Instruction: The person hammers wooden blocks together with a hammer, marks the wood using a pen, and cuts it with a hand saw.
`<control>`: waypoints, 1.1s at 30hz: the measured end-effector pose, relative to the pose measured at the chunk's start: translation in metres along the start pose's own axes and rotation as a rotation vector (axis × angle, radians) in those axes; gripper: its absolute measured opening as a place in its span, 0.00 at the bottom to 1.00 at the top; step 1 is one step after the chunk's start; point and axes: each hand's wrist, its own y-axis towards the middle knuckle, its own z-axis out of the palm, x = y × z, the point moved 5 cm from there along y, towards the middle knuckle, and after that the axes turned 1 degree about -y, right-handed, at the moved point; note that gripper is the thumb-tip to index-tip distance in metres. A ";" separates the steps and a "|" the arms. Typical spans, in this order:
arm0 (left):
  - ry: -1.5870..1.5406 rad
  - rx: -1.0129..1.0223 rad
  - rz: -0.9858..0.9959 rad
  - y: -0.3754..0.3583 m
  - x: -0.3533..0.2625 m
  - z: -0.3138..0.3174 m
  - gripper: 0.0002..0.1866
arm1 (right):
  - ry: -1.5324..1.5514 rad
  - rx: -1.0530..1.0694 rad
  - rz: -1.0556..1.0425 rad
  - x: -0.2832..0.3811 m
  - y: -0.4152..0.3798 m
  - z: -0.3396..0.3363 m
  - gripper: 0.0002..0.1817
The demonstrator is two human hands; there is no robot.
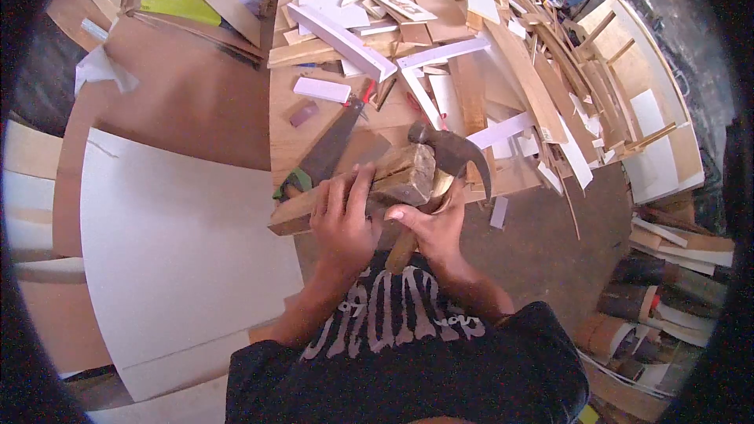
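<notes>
My left hand [345,212] is closed round a rough wooden block [404,175], which lies slantwise with its worn end toward the right. Close beside it, my right hand [434,224] grips a claw hammer [449,151]; the metal head is up with its claw curving to the right, and the wooden handle points down toward my shirt. The thumb of my right hand lies near the block's end. Behind my left hand, a handsaw [334,141] with a green handle rests on the wooden work table [283,122].
Wood strips and offcuts [471,86] are heaped over the table's back and right. A white board [181,243] leans or lies at the left. More curved panels [656,122] stand at the right, above stacked pieces [683,251].
</notes>
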 end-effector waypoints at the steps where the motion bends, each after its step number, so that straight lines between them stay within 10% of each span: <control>1: 0.014 -0.040 0.018 -0.001 0.000 0.001 0.36 | 0.071 -0.006 0.074 0.001 0.000 0.003 0.44; 6: 0.025 -0.098 0.105 0.003 -0.005 -0.011 0.38 | 0.241 -0.064 0.190 -0.014 -0.006 -0.006 0.40; 11: -0.403 0.355 -0.251 -0.014 0.017 0.003 0.45 | 0.245 -0.103 0.202 -0.018 0.003 -0.023 0.36; 19: -0.088 0.263 -0.169 -0.020 0.018 -0.008 0.50 | 0.618 -0.073 0.332 -0.047 0.006 -0.038 0.27; 33: -0.044 0.431 -0.278 -0.062 0.090 0.086 0.46 | -0.174 -0.182 0.455 -0.087 0.012 -0.100 0.12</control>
